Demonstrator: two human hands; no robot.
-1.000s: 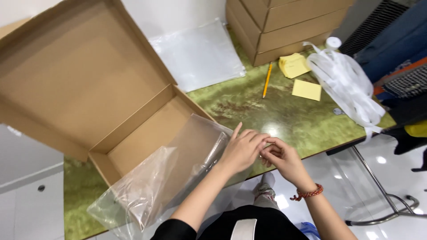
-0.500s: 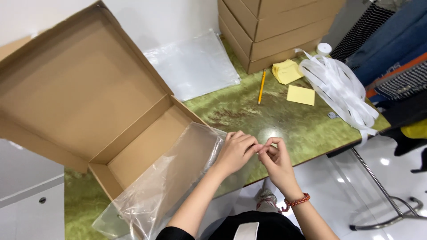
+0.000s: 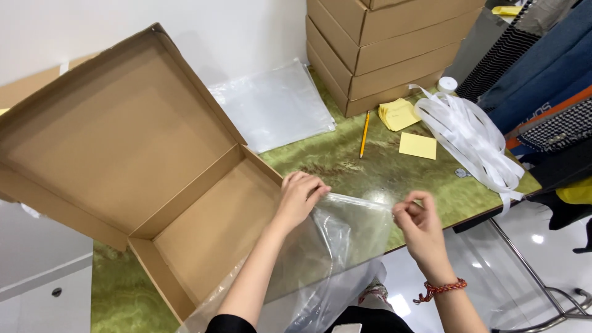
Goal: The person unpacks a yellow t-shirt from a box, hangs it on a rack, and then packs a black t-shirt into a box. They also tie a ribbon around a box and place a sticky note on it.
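My left hand point(image 3: 300, 196) pinches one corner of a clear plastic bag point(image 3: 345, 246) next to the front right edge of an open cardboard box point(image 3: 203, 222). My right hand point(image 3: 418, 223), with a red bracelet on the wrist, pinches the bag's other top corner. The bag's edge is stretched between both hands, and the rest of it hangs down toward my lap. The box's lid point(image 3: 111, 135) stands tilted open to the left, and the box's inside looks bare.
A green marbled table point(image 3: 345, 161) carries a pile of clear bags point(image 3: 274, 105), a yellow pencil point(image 3: 364, 134), yellow sticky notes point(image 3: 417, 145), white strapping strips point(image 3: 468, 132) and a stack of shut cardboard boxes point(image 3: 382, 43). Clothes hang at the right.
My hands were close together at the bag's edge; now they have moved apart, pulling the bag's top edge wide. The view has shifted slightly.
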